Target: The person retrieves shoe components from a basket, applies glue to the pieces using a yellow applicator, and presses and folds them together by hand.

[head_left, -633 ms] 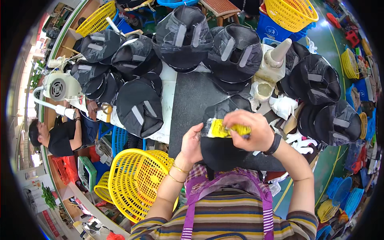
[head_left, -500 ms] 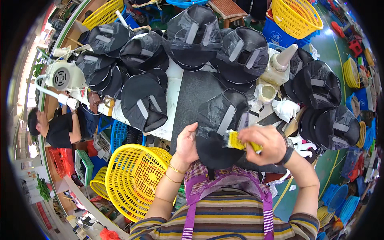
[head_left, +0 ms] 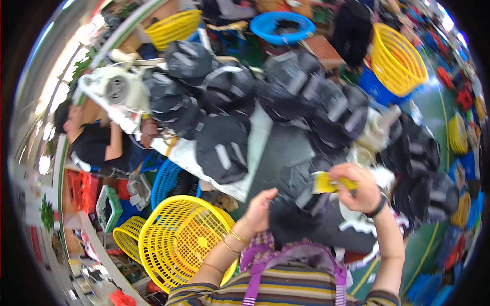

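Observation:
A black cap (head_left: 293,219) lies in front of me, its crown facing away and a pale strip on it; motion blurs its outline. At the cap's left edge is my left hand (head_left: 256,213), thumb up and its other fingers partly hidden against the cap. My right hand (head_left: 361,187) is closed around a short yellow brush (head_left: 323,182), held at the right of the crown. The brush's tip is smeared, so I cannot tell whether it touches the cap.
More black caps with grey strips (head_left: 223,155) line the table's far side. A whitish bottle with a cone-shaped top (head_left: 375,127) stands right of centre. A large yellow basket (head_left: 148,242) is at my left. Beyond it sits another person (head_left: 97,145).
The whole view has swung, shifting the far table and caps rightward and down. The brush has moved from near the brim up toward the crown's right side. My left hand stays at the cap's edge.

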